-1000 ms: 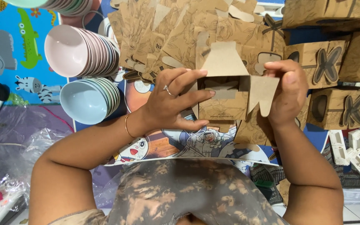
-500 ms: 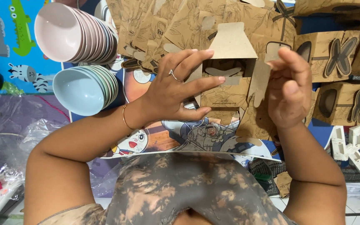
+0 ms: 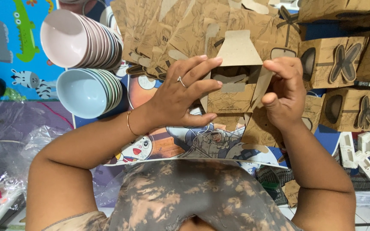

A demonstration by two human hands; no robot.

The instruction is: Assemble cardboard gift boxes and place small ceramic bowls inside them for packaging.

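Note:
I hold a small brown cardboard box (image 3: 232, 92) in front of me, partly folded, its top flap standing up and its inside open. My left hand (image 3: 180, 96), with a ring and a thin bracelet, grips the box's left side, fingers spread over its front. My right hand (image 3: 283, 92) holds the right side flap, thumb and fingers pressing on it. Behind the box lies a pile of flat, unfolded brown box blanks (image 3: 172, 30).
A stack of pink bowls (image 3: 78, 38) and a stack of light blue bowls (image 3: 88, 92) lie on their sides at the left on a cartoon play mat (image 3: 5, 47). Finished brown boxes (image 3: 343, 64) stand at the right, small white pieces (image 3: 365, 149) below them. Clear plastic (image 3: 18, 145) lies at lower left.
The box has been turned slightly and its right side flap pushed inward by my right hand. My left fingers have spread wider over the front. The view has shifted a little.

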